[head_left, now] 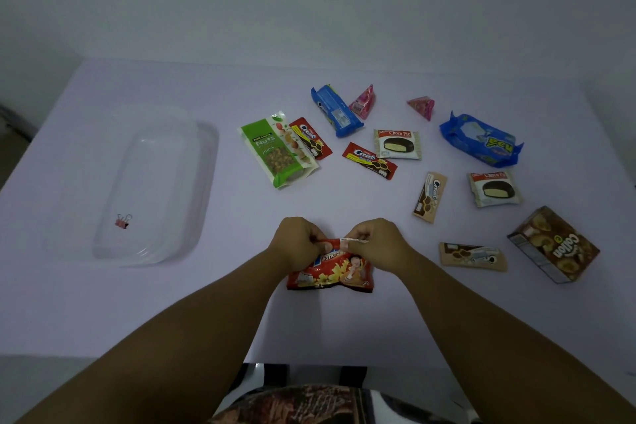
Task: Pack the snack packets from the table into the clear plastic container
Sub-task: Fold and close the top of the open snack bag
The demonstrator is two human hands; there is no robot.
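A red potato snack bag lies on the table near its front edge. My left hand and my right hand both pinch its top edge, thumbs close together. The clear plastic container sits at the left and holds only a small pink binder clip. Several packets lie spread to the right: a green nuts pouch, two red Creamo packets, two Choco Pie packs and two tan Creamo packets.
Farther back lie a blue cookie pack, two pink triangular packets and a larger blue pack. A brown Collon box stands at the right. The white table meets a plain wall behind.
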